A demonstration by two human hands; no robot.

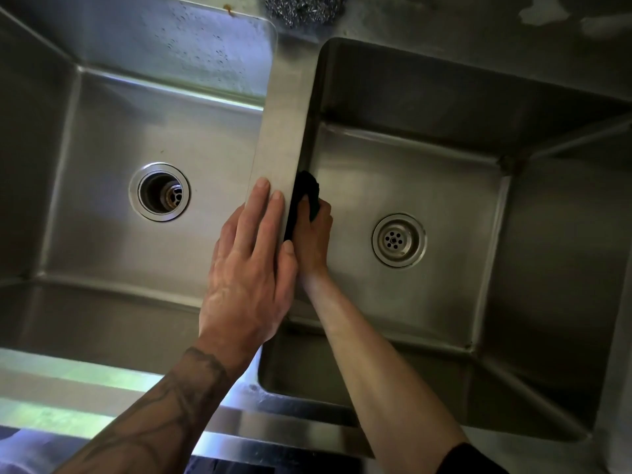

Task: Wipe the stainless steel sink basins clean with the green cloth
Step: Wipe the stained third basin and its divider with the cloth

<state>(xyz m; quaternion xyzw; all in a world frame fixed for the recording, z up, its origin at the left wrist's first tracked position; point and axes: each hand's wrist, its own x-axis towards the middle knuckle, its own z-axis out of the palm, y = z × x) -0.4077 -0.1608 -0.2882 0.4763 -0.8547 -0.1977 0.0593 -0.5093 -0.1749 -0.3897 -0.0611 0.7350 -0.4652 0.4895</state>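
Two stainless steel basins lie below me, the left basin (pixel 113 138) and the right basin (pixel 444 186), split by a flat steel divider (pixel 284 124). My right hand (pixel 313 241) is down inside the right basin, shut on the cloth (pixel 304 196), which looks very dark here. It presses the cloth against the basin's left wall, just under the divider's edge. My left hand (pixel 249 268) rests flat on top of the divider with its fingers stretched out and holds nothing.
The left basin has an open drain hole (pixel 159 192); a strainer drain (pixel 398 240) sits in the right basin's floor. A steel wool scourer (pixel 301 8) lies on the back ledge. The sink's front rim (pixel 102 388) runs along the bottom.
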